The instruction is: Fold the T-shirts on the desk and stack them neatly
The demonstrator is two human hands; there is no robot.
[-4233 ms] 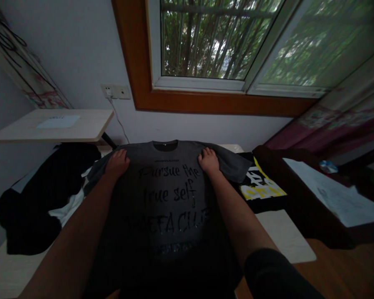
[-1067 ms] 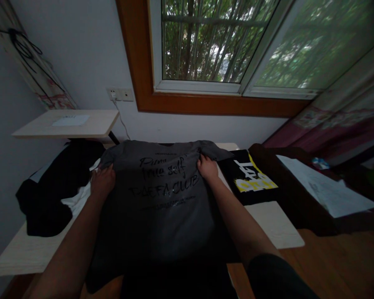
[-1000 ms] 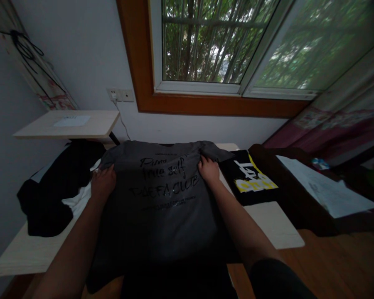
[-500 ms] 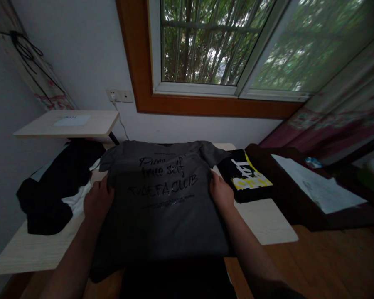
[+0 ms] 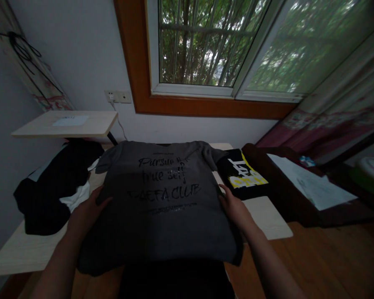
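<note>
A dark grey T-shirt point(image 5: 165, 234) with black lettering lies spread out in front of me, its collar toward the wall and its hem hanging over the table's near edge. My left hand point(image 5: 87, 207) is closed on its left side edge, thumb on top and the other fingers hidden under the cloth. On the opposite side edge, my right hand point(image 5: 235, 204) pinches the fabric below the sleeve. Just beyond that hand lies a folded black shirt point(image 5: 252, 192) with white and yellow print, partly touched by the grey sleeve.
Black and white clothes point(image 5: 46, 203) are heaped at the table's left, under a small raised shelf point(image 5: 96, 124) with a paper label. The pale wooden table point(image 5: 269, 218) ends at the right. Beyond it stands a dark brown piece of furniture point(image 5: 294, 203) with a sheet on it.
Both hands have slid down the shirt's sides toward me and a little farther apart. The shirt's lower part has widened, and its print lies flatter.
</note>
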